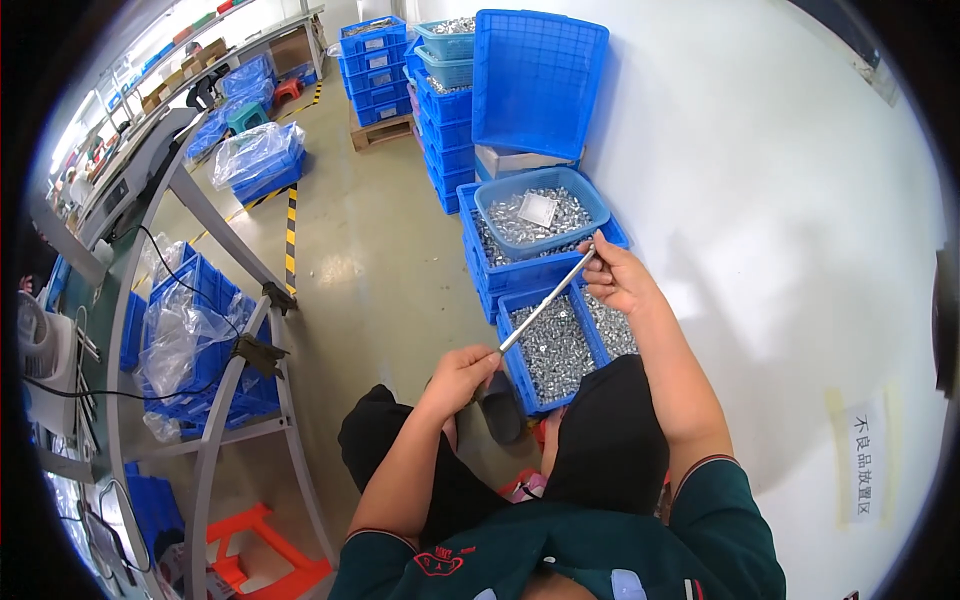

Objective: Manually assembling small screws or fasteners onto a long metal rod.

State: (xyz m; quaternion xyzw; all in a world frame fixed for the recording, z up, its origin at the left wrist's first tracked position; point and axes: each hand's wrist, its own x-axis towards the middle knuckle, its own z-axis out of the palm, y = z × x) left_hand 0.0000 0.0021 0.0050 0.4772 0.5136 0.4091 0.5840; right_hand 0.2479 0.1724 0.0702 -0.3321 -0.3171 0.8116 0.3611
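A thin silver metal rod [545,302] slants between my two hands, above the blue bins. My left hand [463,378] is closed around its lower, nearer end. My right hand [617,277] pinches the upper, farther end between thumb and fingers. Beneath the rod is a blue bin [518,378] filled with small shiny metal parts [555,352]. More such parts [610,325] lie in the section beside it, below my right hand. Just beyond, a light blue basin [487,215] of metal parts, with a white card [537,209] on top, rests on a larger blue crate [480,262].
A large blue crate [540,85] stands on its side against the white wall [750,200]. Stacked blue crates [447,135] rise behind the bins. On my left are a grey metal bench frame [225,240], bagged blue crates [205,340] and an orange stool [265,550].
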